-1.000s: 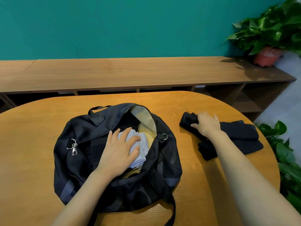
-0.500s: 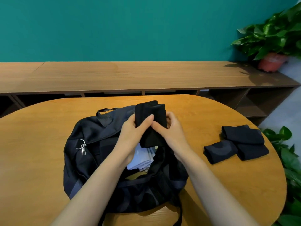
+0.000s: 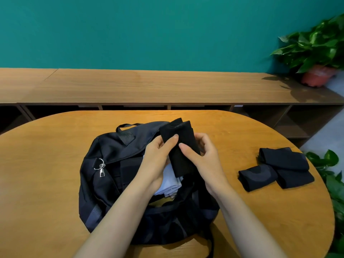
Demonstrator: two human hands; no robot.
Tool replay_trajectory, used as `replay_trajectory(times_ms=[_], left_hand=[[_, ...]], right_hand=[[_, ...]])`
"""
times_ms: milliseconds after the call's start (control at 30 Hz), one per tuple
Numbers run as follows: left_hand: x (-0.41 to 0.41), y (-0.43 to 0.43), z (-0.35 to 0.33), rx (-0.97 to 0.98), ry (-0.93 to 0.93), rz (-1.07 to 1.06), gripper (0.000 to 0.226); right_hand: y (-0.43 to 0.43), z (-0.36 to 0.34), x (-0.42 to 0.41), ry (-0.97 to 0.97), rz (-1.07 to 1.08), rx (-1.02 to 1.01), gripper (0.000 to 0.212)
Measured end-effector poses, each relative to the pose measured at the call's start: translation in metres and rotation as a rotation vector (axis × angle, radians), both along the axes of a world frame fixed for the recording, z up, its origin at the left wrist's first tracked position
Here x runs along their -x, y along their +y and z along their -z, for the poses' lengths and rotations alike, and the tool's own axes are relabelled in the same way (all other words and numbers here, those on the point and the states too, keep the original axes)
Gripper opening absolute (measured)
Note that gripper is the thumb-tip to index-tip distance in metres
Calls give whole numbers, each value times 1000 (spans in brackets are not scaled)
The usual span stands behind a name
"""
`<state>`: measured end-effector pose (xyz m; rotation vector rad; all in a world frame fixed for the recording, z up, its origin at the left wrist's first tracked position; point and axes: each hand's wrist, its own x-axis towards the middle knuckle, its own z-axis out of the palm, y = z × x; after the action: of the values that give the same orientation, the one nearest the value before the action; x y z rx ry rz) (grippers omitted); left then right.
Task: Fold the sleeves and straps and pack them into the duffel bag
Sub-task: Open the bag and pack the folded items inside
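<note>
both hands on a folded black sleeve over the open bag

the left hand [image 3: 158,157] pinches the folded black sleeve [image 3: 181,146], its thumb curled across the near face. the right hand [image 3: 202,157] grips the sleeve's right edge, thumb on the front and fingers curled behind. the sleeve is held above the open mouth of the duffel bag [image 3: 111,183]. its long axis runs away from the person, the far end leaning a little left. a pale folded cloth [image 3: 170,183] lies inside the bag. three folded black pieces [image 3: 275,168] lie together on the table [image 3: 46,174], to the right and well apart from the bag.
</note>
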<state>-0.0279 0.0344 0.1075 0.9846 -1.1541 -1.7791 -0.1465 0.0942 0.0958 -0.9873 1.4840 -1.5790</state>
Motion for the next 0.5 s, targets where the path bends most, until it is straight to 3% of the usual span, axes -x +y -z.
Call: replay_trajectory(times_ms=[100, 167, 267, 367, 433, 500], left_hand=[[-2, -3, 0, -79, 23, 64, 30], [-1, -3, -1, -70, 21, 73, 28], [-2, -2, 3, 163, -197, -92, 49], [1, 11, 7, 399, -386, -89, 57], [8, 18, 9, 467, -374, 0, 60], [11, 20, 7, 482, -360, 7, 76]], right_hand=[[8, -2, 12, -302, -210, -26, 43], [11, -3, 13, -372, -271, -55, 48], [8, 7, 3, -295, -91, -79, 49], [3, 18, -10, -6, 164, -69, 46], [3, 22, -19, 72, 185, -23, 55], [7, 24, -26, 63, 73, 3, 63]])
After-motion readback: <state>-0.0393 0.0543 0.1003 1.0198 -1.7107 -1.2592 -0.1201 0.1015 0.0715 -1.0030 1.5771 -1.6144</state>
